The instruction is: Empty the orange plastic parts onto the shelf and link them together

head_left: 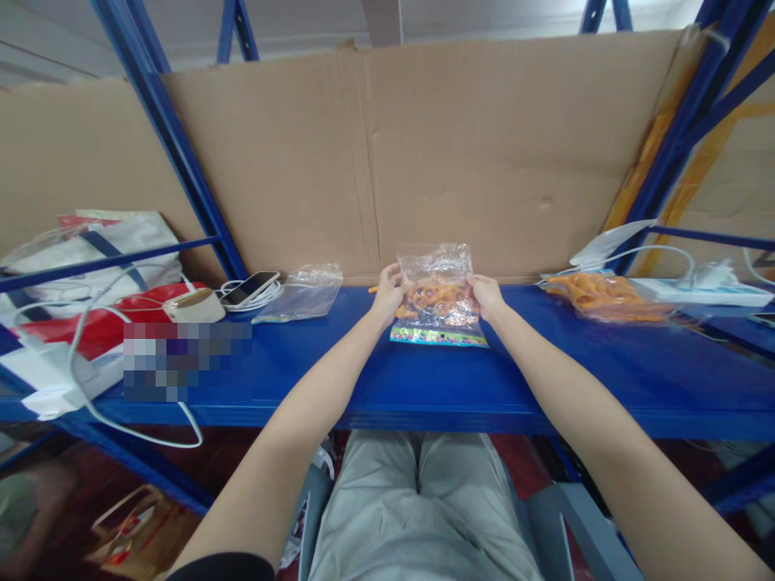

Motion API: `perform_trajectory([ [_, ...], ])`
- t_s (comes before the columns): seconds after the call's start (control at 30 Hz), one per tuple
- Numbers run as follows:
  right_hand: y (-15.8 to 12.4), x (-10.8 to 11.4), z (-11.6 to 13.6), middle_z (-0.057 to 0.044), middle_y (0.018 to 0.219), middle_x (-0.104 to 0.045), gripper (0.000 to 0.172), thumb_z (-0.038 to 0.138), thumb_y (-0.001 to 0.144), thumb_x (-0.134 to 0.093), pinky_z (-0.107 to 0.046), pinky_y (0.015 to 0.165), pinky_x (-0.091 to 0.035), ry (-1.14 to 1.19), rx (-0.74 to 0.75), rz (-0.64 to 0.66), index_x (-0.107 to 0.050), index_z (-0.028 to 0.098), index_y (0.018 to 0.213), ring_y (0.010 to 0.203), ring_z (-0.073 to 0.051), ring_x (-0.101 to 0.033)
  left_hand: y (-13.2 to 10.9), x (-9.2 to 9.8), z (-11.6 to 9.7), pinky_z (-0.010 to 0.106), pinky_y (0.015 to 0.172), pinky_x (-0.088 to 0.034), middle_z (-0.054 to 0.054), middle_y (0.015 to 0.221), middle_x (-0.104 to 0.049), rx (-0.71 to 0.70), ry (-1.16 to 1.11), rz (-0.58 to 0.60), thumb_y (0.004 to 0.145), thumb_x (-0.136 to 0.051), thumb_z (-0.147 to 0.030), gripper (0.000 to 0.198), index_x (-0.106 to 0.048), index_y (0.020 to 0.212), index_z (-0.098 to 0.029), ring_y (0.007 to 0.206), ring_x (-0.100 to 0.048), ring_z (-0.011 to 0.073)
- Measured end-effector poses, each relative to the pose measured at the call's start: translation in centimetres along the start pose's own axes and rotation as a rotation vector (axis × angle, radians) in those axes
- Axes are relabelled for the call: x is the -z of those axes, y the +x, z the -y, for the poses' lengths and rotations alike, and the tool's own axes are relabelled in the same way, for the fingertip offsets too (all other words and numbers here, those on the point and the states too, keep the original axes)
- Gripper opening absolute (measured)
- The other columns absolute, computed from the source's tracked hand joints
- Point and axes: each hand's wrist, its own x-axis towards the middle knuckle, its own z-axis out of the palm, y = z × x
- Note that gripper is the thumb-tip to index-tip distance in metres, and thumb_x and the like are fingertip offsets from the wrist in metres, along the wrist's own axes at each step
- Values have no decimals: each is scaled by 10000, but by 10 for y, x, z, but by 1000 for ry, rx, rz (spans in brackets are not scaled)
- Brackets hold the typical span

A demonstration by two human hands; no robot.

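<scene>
A clear plastic bag [437, 262] with a colourful strip along its near edge rests on the blue shelf, small orange pieces [439, 298] inside it. My left hand [388, 292] grips the bag's left side, fingers closed on the film. On the opposite side, my right hand [484, 295] pinches the bag's right edge. A thin orange bit [373, 289] shows just left of my left hand. To the left lies a flat clear bag [306, 292]; at the right, another clear bag [596, 294] holds more orange pieces.
Cardboard [472, 153] stands behind the blue shelf [424, 387]. At left are a phone [251, 287] on coiled white cable, a white charger-like block [194, 306], a red item [102, 323] and a white bag [115, 250]. Blue posts [182, 145] rise beside the work area.
</scene>
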Motion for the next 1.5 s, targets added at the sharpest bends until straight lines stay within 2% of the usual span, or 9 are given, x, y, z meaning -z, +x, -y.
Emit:
perform_trajectory([
  [0.2, 14, 2, -10, 27, 605, -554, 153, 133, 899, -460, -222, 476, -431, -96, 19, -37, -529, 208, 785, 469, -111, -503, 0, 0, 4, 130, 347, -330, 21, 1133, -691, 14, 106, -29, 692, -570, 57, 660, -425, 1252, -260, 366, -401, -15],
  [0.3, 30, 7, -20, -61, 868, -659, 180, 100, 782, -538, -351, 773, -548, -333, 307, -169, -554, 204, 929, 802, -199, -652, -1, 3, 6, 146, 352, -326, 30, 1105, -697, -16, 225, -37, 727, -557, 35, 596, -447, 1249, -229, 363, -399, -6],
  [0.37, 37, 9, -24, -144, 1089, -665, 283, 139, 768, -561, -450, 969, -493, -513, 574, -200, -575, 184, 1047, 1061, -271, -625, -1, 4, 9, 145, 370, -342, 18, 1046, -708, -39, 287, -13, 749, -556, 23, 571, -451, 1254, -222, 370, -400, 1],
  [0.47, 32, 9, -24, -189, 1294, -617, 387, 253, 843, -535, -544, 1066, -404, -698, 853, -152, -569, 179, 1222, 1234, -328, -541, 0, 4, 12, 129, 421, -381, -23, 911, -710, -103, 359, 59, 765, -577, 10, 530, -480, 1229, -226, 423, -454, 25],
  [0.7, -6, -5, -10, -94, 1351, -636, 359, 380, 959, -448, -589, 1196, -173, -887, 1177, 67, -612, 260, 1255, 1340, -299, -481, -5, -6, 13, 252, 753, -532, -5, 797, -715, -373, 519, 139, 743, -629, 16, 419, -587, 1094, -209, 768, -698, 165],
  [0.83, -10, -11, -10, -73, 1187, -710, 235, 373, 939, -502, -582, 1197, -160, -867, 1164, 153, -667, 264, 1065, 1249, -289, -558, -10, -9, 12, 293, 823, -521, 7, 790, -728, -449, 612, 204, 767, -631, -11, 363, -611, 1076, -200, 812, -706, 191],
  [1.07, 2, -11, -9, -57, 939, -738, 102, 215, 882, -527, -444, 977, -430, -629, 867, 117, -619, 231, 923, 914, -232, -679, -11, -9, 8, 238, 677, -473, -70, 563, -602, -453, 647, 227, 790, -719, -122, 261, -637, 1028, -193, 595, -620, 146],
  [1.23, 3, -7, -5, -30, 896, -725, 99, 182, 859, -538, -345, 865, -471, -465, 747, 39, -606, 244, 895, 866, -203, -672, -13, -9, 4, 198, 486, -374, -67, 492, -561, -255, 516, 280, 843, -718, -220, 88, -644, 839, -172, 422, -498, 98],
  [1.5, 10, 0, -7, -77, 1000, -715, 213, 241, 884, -500, -457, 978, -438, -489, 822, -65, -616, 232, 1062, 981, -249, -653, -13, -9, 2, 180, 404, -317, -73, 423, -449, -166, 378, 222, 917, -634, -270, 282, -554, 663, -177, 367, -419, 81],
])
